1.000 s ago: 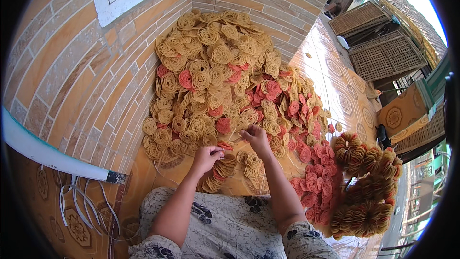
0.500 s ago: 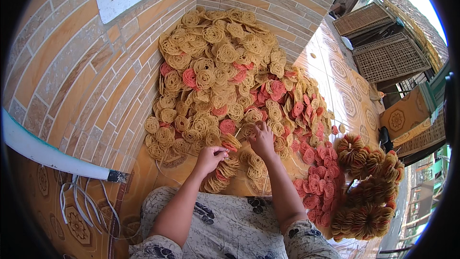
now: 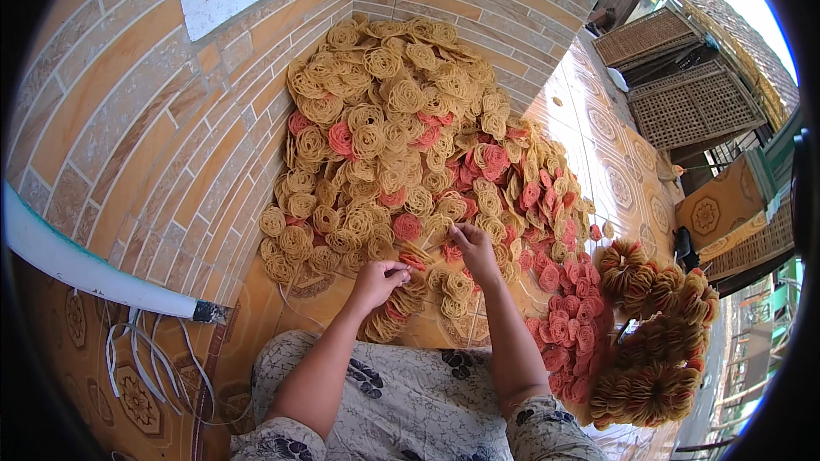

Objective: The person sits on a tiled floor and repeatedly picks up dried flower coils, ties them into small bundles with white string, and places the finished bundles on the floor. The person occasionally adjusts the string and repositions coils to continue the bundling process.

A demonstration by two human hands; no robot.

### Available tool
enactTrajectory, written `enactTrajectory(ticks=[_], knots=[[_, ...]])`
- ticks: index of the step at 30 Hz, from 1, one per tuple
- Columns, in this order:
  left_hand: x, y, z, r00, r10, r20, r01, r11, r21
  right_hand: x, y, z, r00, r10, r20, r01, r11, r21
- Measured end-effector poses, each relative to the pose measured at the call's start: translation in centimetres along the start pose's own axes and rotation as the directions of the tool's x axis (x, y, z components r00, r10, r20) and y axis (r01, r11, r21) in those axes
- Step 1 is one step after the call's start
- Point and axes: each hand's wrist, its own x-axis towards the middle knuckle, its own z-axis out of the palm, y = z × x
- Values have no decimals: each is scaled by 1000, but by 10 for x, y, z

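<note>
A large heap of round, swirled crackers [image 3: 401, 94], mostly yellow with some red, lies on the floor before me. My left hand [image 3: 380, 283] is closed around a few crackers [image 3: 414, 256], yellow and red, held on edge in a small stack. Just to the right, my right hand [image 3: 474, 252] pinches the edge of a yellow cracker [image 3: 438, 228] at the front of the heap. A line of stacked crackers [image 3: 395, 307] lies below the left hand, partly hidden by it. More yellow crackers [image 3: 454, 290] rest between my forearms.
Bundled rings of crackers [image 3: 653, 333] stand at the right beside a patch of red crackers [image 3: 568, 324]. A tiled wall [image 3: 171, 119] borders the heap at left and back. White strips [image 3: 141, 358] hang at lower left. Woven racks [image 3: 696, 102] lean at far right.
My right hand has shifted slightly right and down, uncovering a red cracker beneath it. The left hand stays in nearly the same place with its stack.
</note>
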Motion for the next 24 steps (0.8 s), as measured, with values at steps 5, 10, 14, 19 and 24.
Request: enactTrajectory(ticks=[5,10,14,19,24], knots=[[0,0,0,1000,-2,6,2,999,-34,-2,-5,1,1000,7,10,-7,1000,-17],[-1,3,1,1000,-3,18,3,1000,23,-3,-8,2,999,37,30,-37,999,4],[-2,5,0,1000,7,19,-9,997,79,-4,-10,4,999,23,30,-22,999,-33],[-2,1,2,998,55,-39,-53,997,55,-9,-16,6,958,-269,100,286,911,-297],[3,-7,2,992,81,-98,-77,996,45,25,-17,5,961,-273,-36,203,791,-576]])
